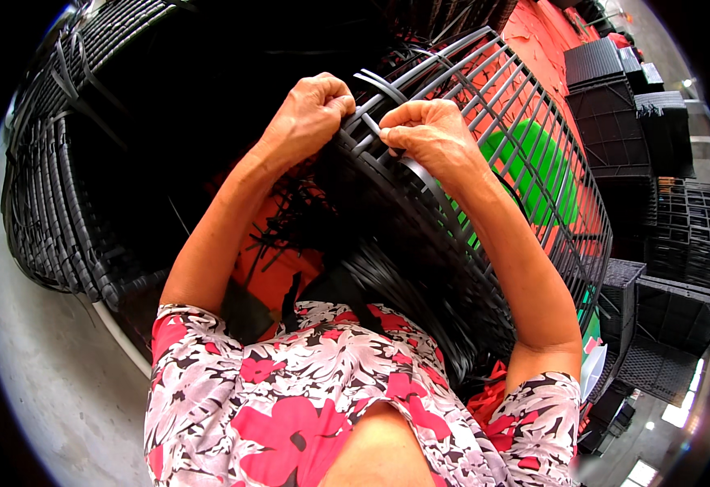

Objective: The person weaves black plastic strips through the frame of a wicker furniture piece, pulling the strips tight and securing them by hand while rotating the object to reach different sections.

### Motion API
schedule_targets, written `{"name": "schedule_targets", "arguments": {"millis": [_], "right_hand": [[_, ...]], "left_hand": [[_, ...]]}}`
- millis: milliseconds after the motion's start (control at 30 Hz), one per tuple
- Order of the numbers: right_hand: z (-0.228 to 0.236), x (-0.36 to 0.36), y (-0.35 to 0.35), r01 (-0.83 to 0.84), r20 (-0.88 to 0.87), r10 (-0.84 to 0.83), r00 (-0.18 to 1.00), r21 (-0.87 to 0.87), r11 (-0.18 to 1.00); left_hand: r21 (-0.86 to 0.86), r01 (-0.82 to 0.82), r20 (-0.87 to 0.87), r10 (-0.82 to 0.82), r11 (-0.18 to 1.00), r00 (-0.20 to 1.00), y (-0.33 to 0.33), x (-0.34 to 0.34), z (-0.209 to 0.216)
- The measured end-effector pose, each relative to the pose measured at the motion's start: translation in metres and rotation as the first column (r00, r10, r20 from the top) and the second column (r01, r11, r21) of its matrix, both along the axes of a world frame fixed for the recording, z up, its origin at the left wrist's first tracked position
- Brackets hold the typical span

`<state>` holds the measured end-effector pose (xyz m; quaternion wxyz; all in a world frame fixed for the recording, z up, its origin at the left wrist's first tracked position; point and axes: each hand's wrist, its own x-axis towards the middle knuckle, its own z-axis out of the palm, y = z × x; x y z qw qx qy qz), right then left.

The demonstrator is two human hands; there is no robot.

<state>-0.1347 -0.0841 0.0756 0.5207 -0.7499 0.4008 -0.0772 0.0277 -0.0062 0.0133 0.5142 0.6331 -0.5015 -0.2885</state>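
Note:
A dark barred frame [501, 73], its edge bound with flat strips, leans in front of me. At its near upper corner both my hands work close together. My left hand [312, 114] is closed, thumb pressed to the curled fingers, on a flat grey-black plastic strip [370, 122] at the rail. My right hand [432, 136] pinches the same strip just to the right, thumb against forefinger; its fingers partly hide the grip. Loose strip ends [381, 84] stick up just beyond the hands. Another curved strip [420, 174] hangs below my right hand.
A woven black piece [54, 195] stands at the left on the grey floor [62, 349]. Bundled black strips [407, 292] lie below the frame. A green round shape [533, 166] and a red surface [541, 36] show through and behind the bars. Stacked dark woven furniture [602, 122] lines the right.

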Motion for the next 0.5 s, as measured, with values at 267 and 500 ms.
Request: {"name": "schedule_targets", "arguments": {"millis": [267, 500], "right_hand": [[-0.019, 0.013, -0.009, 0.038, 0.090, -0.026, 0.996, -0.138, 0.990], [-0.007, 0.012, -0.005, 0.056, 0.138, -0.055, 0.989, -0.002, 0.998]], "left_hand": [[0.147, 0.020, -0.259, 0.019, 0.989, 0.966, -0.001, 0.005, 0.003], [0.174, -0.034, -0.302, 0.086, 0.984, 0.949, -0.005, -0.003, -0.005]]}}
